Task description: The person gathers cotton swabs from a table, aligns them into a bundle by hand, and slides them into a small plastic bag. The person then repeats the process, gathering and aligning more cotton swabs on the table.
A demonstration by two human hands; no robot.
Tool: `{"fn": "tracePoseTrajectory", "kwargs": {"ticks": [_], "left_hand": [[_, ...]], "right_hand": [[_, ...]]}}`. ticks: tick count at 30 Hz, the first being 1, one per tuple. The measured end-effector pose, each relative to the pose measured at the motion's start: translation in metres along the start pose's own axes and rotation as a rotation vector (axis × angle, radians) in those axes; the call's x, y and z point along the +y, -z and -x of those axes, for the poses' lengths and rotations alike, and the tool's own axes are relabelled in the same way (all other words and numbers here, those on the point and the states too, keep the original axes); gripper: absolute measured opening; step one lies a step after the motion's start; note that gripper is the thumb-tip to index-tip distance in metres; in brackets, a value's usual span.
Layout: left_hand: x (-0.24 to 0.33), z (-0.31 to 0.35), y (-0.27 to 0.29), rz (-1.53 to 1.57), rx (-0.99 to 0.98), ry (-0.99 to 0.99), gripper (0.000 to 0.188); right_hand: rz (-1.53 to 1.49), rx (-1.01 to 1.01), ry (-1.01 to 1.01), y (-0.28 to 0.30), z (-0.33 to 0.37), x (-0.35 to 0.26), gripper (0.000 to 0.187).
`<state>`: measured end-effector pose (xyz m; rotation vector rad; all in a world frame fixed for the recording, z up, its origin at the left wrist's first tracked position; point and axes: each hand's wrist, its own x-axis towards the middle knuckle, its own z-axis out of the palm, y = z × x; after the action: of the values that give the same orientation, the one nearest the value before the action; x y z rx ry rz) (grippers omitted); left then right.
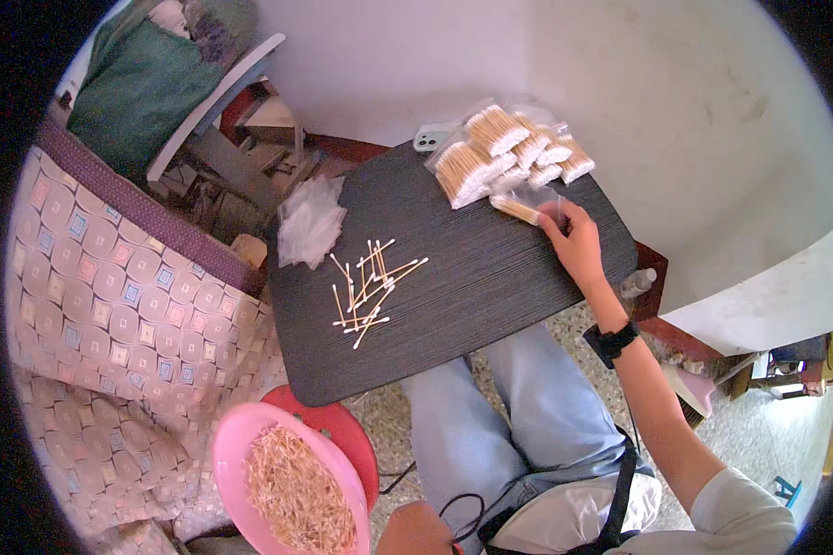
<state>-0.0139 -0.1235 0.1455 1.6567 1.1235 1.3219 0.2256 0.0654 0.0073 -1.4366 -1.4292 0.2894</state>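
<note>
At the far right of the dark table [472, 268], my right hand [578, 245] pinches the edge of a small clear plastic bag of cotton swabs [516, 209]. This bag lies at the front of a pile of filled swab bags [498, 134], whose white tips face outward. Loose cotton swabs [366, 287] are scattered across the left part of the tabletop. Beside them, at the left edge, rests a heap of flat clear plastic bags [311, 222]. Of my left arm [416, 532] only a part shows at the lower edge; its hand is out of sight.
A pink basin [227, 462] full of swabs sits on a red stool [366, 458] at lower left. A phone [428, 139] lies behind the bag pile. Patterned fabric [111, 277] covers furniture at left. A small bottle [638, 283] stands beyond the table's right edge, near the wall.
</note>
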Motion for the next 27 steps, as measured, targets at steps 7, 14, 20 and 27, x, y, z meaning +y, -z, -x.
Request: {"fn": "tracePoseTrajectory", "kwargs": {"ticks": [7, 14, 20, 27], "left_hand": [[0.015, 0.008, 0.008, -0.114, -0.077, 0.058, 0.016], [0.028, 0.013, 0.012, -0.230, -0.168, 0.122, 0.014], [0.039, 0.016, 0.016, -0.331, -0.257, 0.176, 0.013], [0.051, 0.018, 0.017, -0.445, -0.354, 0.225, 0.012]], "right_hand": [[0.033, -0.042, -0.011, 0.003, -0.001, 0.006, 0.015], [0.028, -0.032, -0.016, 0.001, 0.000, 0.006, 0.015], [0.054, -0.044, -0.014, 0.004, -0.002, 0.001, 0.015], [0.067, -0.039, 0.061, 0.001, -0.003, 0.008, 0.016]]}}
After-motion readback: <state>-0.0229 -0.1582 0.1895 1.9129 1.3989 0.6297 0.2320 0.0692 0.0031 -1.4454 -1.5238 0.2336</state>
